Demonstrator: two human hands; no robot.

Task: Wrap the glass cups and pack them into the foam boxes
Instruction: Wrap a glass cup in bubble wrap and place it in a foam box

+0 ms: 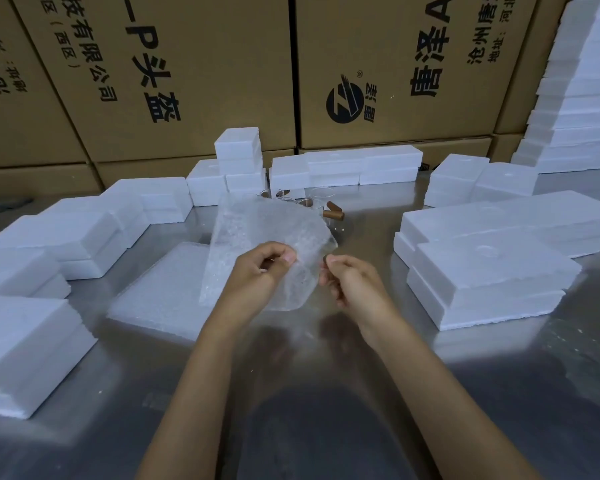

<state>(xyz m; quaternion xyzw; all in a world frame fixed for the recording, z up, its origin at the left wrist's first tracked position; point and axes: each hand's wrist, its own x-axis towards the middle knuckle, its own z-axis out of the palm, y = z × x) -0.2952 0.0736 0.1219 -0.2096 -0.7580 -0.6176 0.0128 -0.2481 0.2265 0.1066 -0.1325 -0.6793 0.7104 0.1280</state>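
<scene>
Closed foam boxes (pixel 489 271) ringed the steel surface (pixel 326 393), so some packing looked done. A bubble-wrap sheet (pixel 257 230) hung between the left hand (pixel 257 271) and right hand (pixel 350 275), fingers pinching its edge. The glass cups (pixel 312 199) behind stood unwrapped.

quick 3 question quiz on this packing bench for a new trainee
1. True or false: a glass cup is already in the bubble wrap sheet.
2. Which hand pinches the sheet: left hand, right hand, or both?
3. Where do the glass cups stand, seen from the sheet?

Key: 1. False, it is empty. 2. Both. 3. Behind it on the table, before the foam boxes.
</scene>
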